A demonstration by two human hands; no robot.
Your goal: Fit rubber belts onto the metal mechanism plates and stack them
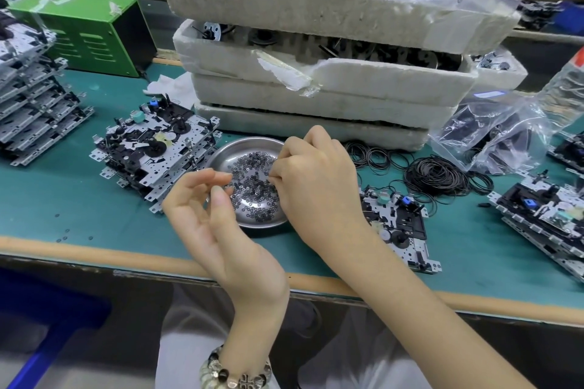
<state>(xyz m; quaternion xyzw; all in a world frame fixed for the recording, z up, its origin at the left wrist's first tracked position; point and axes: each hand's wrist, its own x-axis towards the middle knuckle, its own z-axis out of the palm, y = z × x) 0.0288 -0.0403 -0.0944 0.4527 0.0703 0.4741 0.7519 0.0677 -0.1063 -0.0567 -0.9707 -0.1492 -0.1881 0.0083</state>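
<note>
Your right hand (pixel 316 180) is knuckles-up over the dish (pixel 249 144), fingers curled down into the washers (pixel 252 193), and I can't tell if it's actually pinching one. Your left hand (pixel 208 208) sits palm-up at the dish's near-left edge, fingers loosely curled, nothing visible in it. The belts (pixel 442 178) are heaped on the surface (pixel 63 193) right of the dish, with stacked plates (pixel 158 148) just left of it.

- we see a glossy, smooth metal dish (pixel 243 148)
- rough white foam trays (pixel 331 95)
- matt black rubber belts (pixel 442 178)
- shiny clear plastic bag (pixel 493 133)
- matt green bench mat (pixel 79 199)
</note>
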